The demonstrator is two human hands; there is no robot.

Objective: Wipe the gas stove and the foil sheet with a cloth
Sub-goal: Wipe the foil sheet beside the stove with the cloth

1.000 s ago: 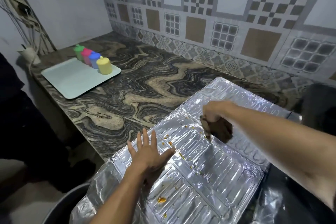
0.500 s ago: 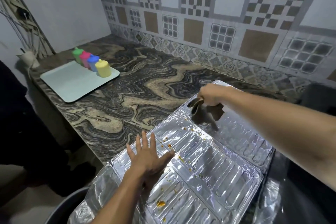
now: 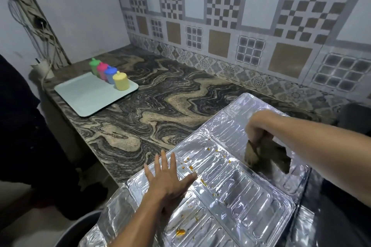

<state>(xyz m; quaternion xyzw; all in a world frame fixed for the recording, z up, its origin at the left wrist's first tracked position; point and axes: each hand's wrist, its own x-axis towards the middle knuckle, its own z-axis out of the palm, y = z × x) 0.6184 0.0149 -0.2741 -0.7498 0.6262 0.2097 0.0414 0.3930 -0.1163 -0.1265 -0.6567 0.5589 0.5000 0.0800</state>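
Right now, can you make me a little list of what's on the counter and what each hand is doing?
left hand: flat, fingers spread, pressing on the foil sheet
right hand: gripping a brown cloth against the foil
foil: orange food spots on the near part
counter: swirly brown and black stone
tray: pale, far left on the counter
containers: green, pink, blue, yellow, in a row on the tray
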